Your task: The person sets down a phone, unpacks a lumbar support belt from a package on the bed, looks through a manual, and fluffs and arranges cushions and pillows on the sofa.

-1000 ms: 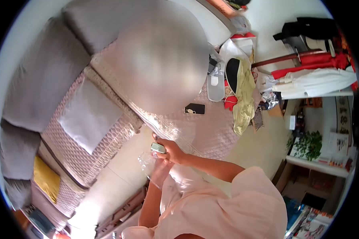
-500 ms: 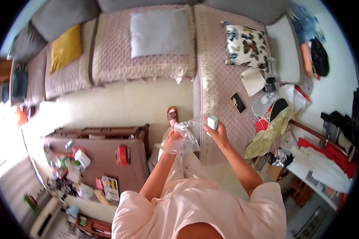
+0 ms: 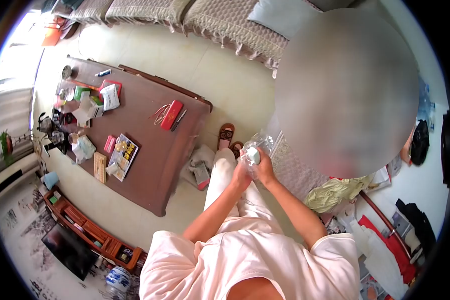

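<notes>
Both hands are together in front of my knees. My left hand (image 3: 242, 173) is closed on a crinkled clear plastic bag (image 3: 266, 142). My right hand (image 3: 265, 169) grips a small pale mint-green box-like object (image 3: 254, 155) with rounded edges. The object is at the bag, among its folds; whether it is fully inside I cannot tell. Fingers and shiny plastic hide part of it.
To the left stands a brown-covered table (image 3: 150, 160) with a red case (image 3: 171, 114), a pen and a tray (image 3: 123, 156) of small items. A sofa (image 3: 225, 25) runs along the top. A grey blur hides the upper right.
My view has swung left toward the table. My right hand has brought the pale object over to the bag in my left hand; the hands were apart before.
</notes>
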Tool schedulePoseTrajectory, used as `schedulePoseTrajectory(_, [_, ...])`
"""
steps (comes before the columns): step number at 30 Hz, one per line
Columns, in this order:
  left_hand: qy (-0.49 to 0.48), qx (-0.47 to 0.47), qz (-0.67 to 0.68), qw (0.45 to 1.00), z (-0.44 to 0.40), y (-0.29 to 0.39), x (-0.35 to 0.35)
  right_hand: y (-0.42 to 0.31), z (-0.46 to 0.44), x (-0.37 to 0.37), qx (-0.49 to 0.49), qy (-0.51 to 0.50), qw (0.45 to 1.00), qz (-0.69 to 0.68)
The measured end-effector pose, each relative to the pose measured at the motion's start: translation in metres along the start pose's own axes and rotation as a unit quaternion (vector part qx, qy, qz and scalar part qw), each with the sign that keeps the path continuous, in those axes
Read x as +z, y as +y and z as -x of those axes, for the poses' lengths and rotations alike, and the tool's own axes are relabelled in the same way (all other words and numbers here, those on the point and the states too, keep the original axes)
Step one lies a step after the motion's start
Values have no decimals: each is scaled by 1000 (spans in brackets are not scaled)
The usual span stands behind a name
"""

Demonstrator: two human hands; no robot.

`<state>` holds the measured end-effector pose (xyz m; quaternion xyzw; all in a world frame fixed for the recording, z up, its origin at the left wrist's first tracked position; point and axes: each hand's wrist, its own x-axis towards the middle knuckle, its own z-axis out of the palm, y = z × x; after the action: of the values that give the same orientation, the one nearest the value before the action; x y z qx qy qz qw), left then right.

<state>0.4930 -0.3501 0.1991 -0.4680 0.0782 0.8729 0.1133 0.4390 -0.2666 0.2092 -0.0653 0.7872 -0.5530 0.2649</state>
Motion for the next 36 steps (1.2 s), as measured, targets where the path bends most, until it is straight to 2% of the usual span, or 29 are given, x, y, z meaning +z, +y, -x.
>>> schedulePoseTrajectory(2, [-34, 1, 26, 999, -7, -3, -34, 0, 1, 17, -16, -15, 998, 63])
schedulePoseTrajectory(3, [-25, 72, -22, 997, 7, 0, -33, 2, 9, 23, -15, -23, 995, 97])
schedulePoseTrajectory(4, [-6, 76, -24, 997, 7, -2, -51, 3, 12, 25, 24, -82, 996, 35])
schedulePoseTrajectory(5, [8, 88, -30, 996, 1, 0, -66, -1, 16, 25, 105, -140, 984, -32])
schedulePoseTrajectory(6, [56, 132, -40, 989, 1, 0, -76, 14, 19, 30, 99, -135, 982, -85])
schedulePoseTrajectory(7, [55, 157, -2, 986, 7, 4, -76, 21, 23, 34, 93, -131, 977, -139])
schedulePoseTrajectory(8, [55, 194, -25, 979, 4, 0, -96, 28, 27, 30, 119, -153, 966, -174])
schedulePoseTrajectory(10, [94, 267, -52, 958, -16, -6, -165, 19, 37, 28, 172, -188, 934, -251])
schedulePoseTrajectory(11, [131, 303, -51, 942, -19, -5, -199, 23, 41, 25, 171, -159, 937, -259])
schedulePoseTrajectory(13, [217, 322, -27, 921, -4, 4, -241, 40, 45, 10, 236, -118, 928, -264])
schedulePoseTrajectory(15, [232, 369, -62, 898, -15, -9, -332, 79, 50, -2, 210, -88, 940, -253])
schedulePoseTrajectory(18, [352, 408, -103, 836, -32, -45, -433, 127, 60, -28, 206, -42, 952, -224])
schedulePoseTrajectory(22, [380, 369, -182, 828, -37, -68, -479, 185, 77, -56, 207, 25, 958, -197])
schedulePoseTrajectory(24, [433, 320, -295, 789, -46, -64, -489, 208, 82, -64, 213, 45, 959, -182])
schedulePoseTrajectory(28, [500, 245, -484, 675, -55, -32, -452, 238, 101, -73, 230, 42, 963, -137])
schedulePoseTrajectory(31, [489, 381, -561, 548, -96, -28, -465, 247, 122, -77, 242, 34, 959, -143])
schedulePoseTrajectory(32, [459, 279, -605, 588, -105, -23, -470, 248, 128, -78, 257, 36, 957, -130])
schedulePoseTrajectory(35, [434, 269, -685, 520, -155, -42, -507, 261, 147, -73, 245, 41, 957, -148])
schedulePoseTrajectory(36, [415, 271, -685, 533, -155, -46, -506, 259, 153, -68, 251, 38, 954, -159])
